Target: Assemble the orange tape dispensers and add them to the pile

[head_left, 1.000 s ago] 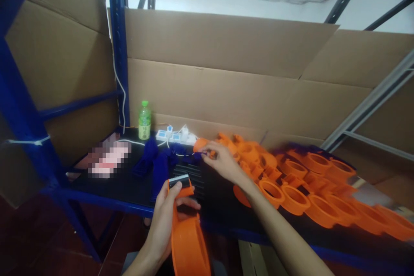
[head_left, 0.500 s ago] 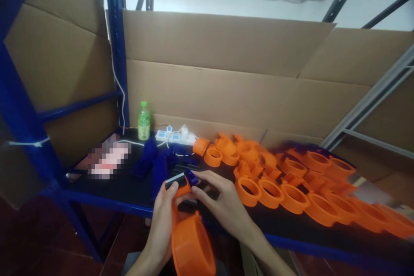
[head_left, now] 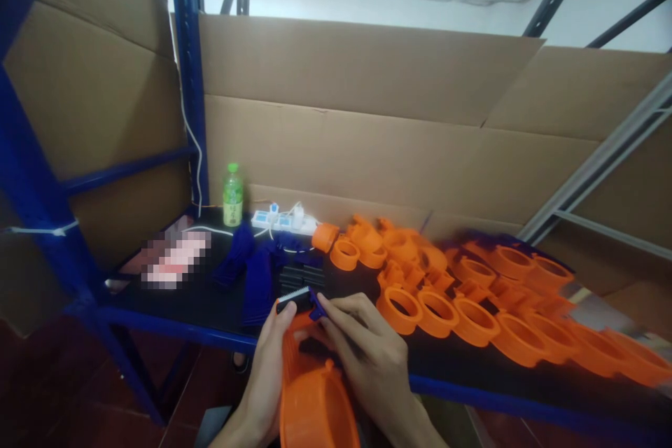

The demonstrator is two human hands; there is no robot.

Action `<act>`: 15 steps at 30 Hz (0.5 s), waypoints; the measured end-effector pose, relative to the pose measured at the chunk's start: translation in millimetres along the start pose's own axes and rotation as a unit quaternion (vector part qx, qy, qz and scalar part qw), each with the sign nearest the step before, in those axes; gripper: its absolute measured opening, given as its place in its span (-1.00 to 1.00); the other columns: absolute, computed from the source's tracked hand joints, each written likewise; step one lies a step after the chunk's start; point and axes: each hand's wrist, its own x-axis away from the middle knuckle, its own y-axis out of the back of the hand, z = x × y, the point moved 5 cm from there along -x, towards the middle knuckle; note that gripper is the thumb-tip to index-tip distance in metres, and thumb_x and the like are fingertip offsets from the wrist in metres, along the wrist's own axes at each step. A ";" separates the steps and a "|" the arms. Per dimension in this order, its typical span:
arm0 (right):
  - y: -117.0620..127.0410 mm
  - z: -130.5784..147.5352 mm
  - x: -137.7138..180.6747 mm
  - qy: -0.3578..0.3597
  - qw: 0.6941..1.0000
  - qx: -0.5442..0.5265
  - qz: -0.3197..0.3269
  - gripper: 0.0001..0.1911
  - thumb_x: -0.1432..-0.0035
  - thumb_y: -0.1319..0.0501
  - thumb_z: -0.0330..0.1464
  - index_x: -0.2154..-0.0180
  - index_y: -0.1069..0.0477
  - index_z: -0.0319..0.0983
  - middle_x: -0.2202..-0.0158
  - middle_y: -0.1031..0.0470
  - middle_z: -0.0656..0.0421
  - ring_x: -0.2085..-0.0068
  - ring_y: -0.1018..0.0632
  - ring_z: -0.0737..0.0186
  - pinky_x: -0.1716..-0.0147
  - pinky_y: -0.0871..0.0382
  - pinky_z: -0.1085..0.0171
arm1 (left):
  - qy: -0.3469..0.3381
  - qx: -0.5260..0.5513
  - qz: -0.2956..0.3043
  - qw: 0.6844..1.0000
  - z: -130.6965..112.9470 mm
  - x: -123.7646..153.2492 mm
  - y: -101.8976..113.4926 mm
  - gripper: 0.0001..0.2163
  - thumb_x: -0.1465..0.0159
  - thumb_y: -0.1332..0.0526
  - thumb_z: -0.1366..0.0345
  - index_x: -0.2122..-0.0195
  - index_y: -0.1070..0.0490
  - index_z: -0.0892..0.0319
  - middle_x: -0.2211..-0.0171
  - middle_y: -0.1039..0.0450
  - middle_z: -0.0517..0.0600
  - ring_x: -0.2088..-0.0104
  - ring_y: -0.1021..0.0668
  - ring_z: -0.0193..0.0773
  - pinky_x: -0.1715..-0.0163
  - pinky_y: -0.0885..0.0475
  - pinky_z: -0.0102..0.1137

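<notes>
My left hand point(head_left: 270, 357) is closed round an orange tape dispenser point(head_left: 318, 406), its ring hanging low toward me. At its upper end sits a black strip with a serrated blade point(head_left: 294, 298), and my left thumb presses on that strip. My right hand point(head_left: 370, 346) pinches a small dark blue plastic piece point(head_left: 316, 306) against the right end of the black strip. Whether the blue piece is seated or only touching, I cannot tell. Behind my hands, several black strips point(head_left: 302, 276) lie on the black tabletop, beside stacked dark blue pieces point(head_left: 258, 290).
Several orange tape dispensers point(head_left: 475, 320) stand in rows on the right. A white power strip point(head_left: 283, 220) with cables and a green bottle point(head_left: 232, 196) are at the back left. Cardboard panels point(head_left: 336, 147) and a blue frame post point(head_left: 190, 84) enclose the table.
The held dispenser's upper end has moved slightly right and down. My right hand has turned, its fingers more curled, bringing the blue piece upright against the strip's end.
</notes>
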 end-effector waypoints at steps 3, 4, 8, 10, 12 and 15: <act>1.4 -0.9 2.8 0.013 1.000 -0.001 0.026 -0.53 -0.25 -0.17 -0.55 -0.13 -0.42 -0.07 0.20 -0.50 0.10 0.24 -0.52 0.25 0.31 -0.51 0.28 | 0.007 0.005 0.030 1.000 -3.1 5.0 -7.3 -0.63 -0.23 -0.29 0.12 0.00 -0.39 0.17 0.28 -0.64 0.09 0.31 -0.66 -0.05 0.36 -0.54 -0.28; 2.0 -0.9 3.4 0.016 0.999 -0.004 0.037 -0.52 -0.26 -0.16 -0.55 -0.16 -0.40 -0.07 0.19 -0.48 0.10 0.25 -0.52 0.26 0.31 -0.52 0.28 | 0.007 0.008 0.038 0.999 -3.7 5.7 -9.0 -0.64 -0.23 -0.28 0.13 0.00 -0.38 0.17 0.29 -0.63 0.08 0.33 -0.66 -0.06 0.37 -0.54 -0.28; 2.8 1.2 6.7 0.027 0.998 0.001 0.058 -0.49 -0.28 -0.13 -0.55 -0.20 -0.35 -0.08 0.22 -0.45 0.09 0.30 -0.53 0.29 0.34 -0.52 0.30 | -0.008 0.010 0.041 0.999 -1.5 2.5 -8.5 -0.65 -0.22 -0.32 0.17 0.02 -0.40 0.16 0.29 -0.63 0.04 0.33 -0.65 -0.10 0.33 -0.53 -0.30; 0.9 2.1 10.3 0.032 0.998 0.017 0.049 -0.48 -0.27 -0.14 -0.55 -0.21 -0.34 -0.09 0.25 -0.45 0.09 0.31 -0.52 0.27 0.35 -0.52 0.28 | -0.009 0.007 0.029 1.000 1.7 0.5 -5.1 -0.63 -0.18 -0.35 0.15 0.02 -0.42 0.15 0.28 -0.63 0.04 0.31 -0.65 -0.11 0.31 -0.53 -0.30; -1.7 1.1 14.6 0.034 0.998 0.028 0.034 -0.47 -0.26 -0.16 -0.54 -0.22 -0.33 -0.09 0.27 -0.45 0.09 0.31 -0.51 0.25 0.35 -0.52 0.27 | -0.004 0.002 0.025 1.000 4.2 0.0 -2.2 -0.61 -0.18 -0.36 0.13 0.01 -0.42 0.15 0.25 -0.62 0.05 0.27 -0.65 -0.09 0.26 -0.52 -0.29; -3.2 -3.8 16.9 0.033 0.999 0.023 0.020 -0.46 -0.25 -0.18 -0.54 -0.21 -0.34 -0.07 0.31 -0.44 0.12 0.33 -0.50 0.27 0.38 -0.51 0.29 | -0.008 -0.007 0.048 0.999 4.3 -0.2 -0.7 -0.60 -0.23 -0.32 0.13 -0.06 -0.39 0.12 0.18 -0.61 0.07 0.17 -0.64 -0.07 0.17 -0.50 -0.27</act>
